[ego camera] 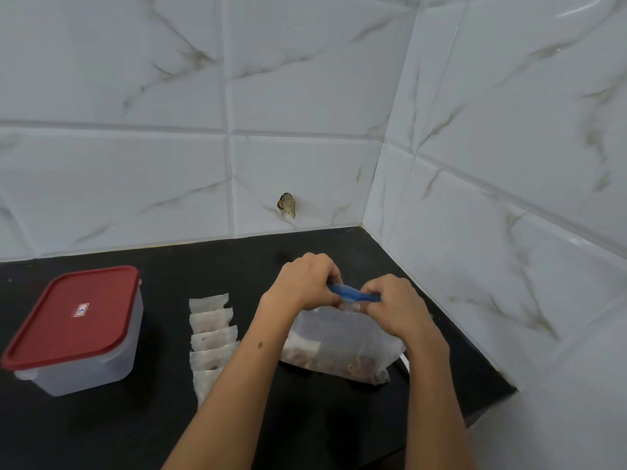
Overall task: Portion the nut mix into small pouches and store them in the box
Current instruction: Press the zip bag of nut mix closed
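My left hand (305,283) and right hand (393,305) both pinch the blue closure strip (353,295) along the top of the clear nut mix bag (342,337), fingers curled around it. The bag stands on the black counter (210,266); brown nuts sit in its bottom. Just left of the bag, partly behind my left forearm, a row of small pouches (212,334) lies overlapping. Well apart, at far left, the box (84,364) stands with its red lid (73,317) on.
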`<move>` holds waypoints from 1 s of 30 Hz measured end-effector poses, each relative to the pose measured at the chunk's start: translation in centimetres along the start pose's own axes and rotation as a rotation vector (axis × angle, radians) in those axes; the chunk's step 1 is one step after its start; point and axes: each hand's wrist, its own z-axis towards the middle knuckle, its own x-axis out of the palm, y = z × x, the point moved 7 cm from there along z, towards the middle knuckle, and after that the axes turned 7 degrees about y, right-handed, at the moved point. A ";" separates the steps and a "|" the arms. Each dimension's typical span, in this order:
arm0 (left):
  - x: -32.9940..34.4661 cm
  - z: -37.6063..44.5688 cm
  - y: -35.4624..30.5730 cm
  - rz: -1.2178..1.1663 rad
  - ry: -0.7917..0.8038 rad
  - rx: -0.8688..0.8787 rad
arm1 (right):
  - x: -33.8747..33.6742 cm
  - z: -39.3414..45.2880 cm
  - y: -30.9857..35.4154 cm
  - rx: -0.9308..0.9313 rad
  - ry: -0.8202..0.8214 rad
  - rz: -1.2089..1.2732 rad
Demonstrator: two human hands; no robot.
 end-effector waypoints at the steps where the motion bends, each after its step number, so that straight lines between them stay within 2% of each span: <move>1: 0.0 0.0 0.3 -0.017 0.013 -0.007 | 0.0 0.0 -0.1 -0.002 0.005 -0.003; 4: 0.0 -0.1 1.2 -0.086 0.050 -0.017 | -0.3 -0.1 -0.6 0.004 0.009 0.013; 8: -0.5 -0.1 1.5 -0.077 -0.002 -0.015 | -0.7 0.3 -1.3 0.031 -0.014 0.053; 14: -3.5 -0.7 1.1 -0.147 -0.351 0.020 | -4.8 0.4 0.1 -0.013 -0.242 0.052; 17: -3.8 -2.1 1.7 -0.235 -0.385 0.079 | -5.1 -0.7 -0.1 -0.021 -0.292 0.051; 20: -0.6 -4.0 3.3 -0.271 -0.238 0.082 | -1.6 -2.1 -1.9 -0.007 -0.171 0.079; 24: 6.7 -7.4 5.5 -0.287 0.042 -0.044 | 5.5 -3.8 -4.4 0.091 0.154 0.088; 27: 10.7 -9.9 6.6 -0.306 0.230 -0.132 | 9.7 -4.9 -5.4 0.151 0.381 0.206; 30: 12.9 -11.1 7.5 -0.304 0.357 -0.190 | 12.0 -5.9 -6.1 0.210 0.490 0.313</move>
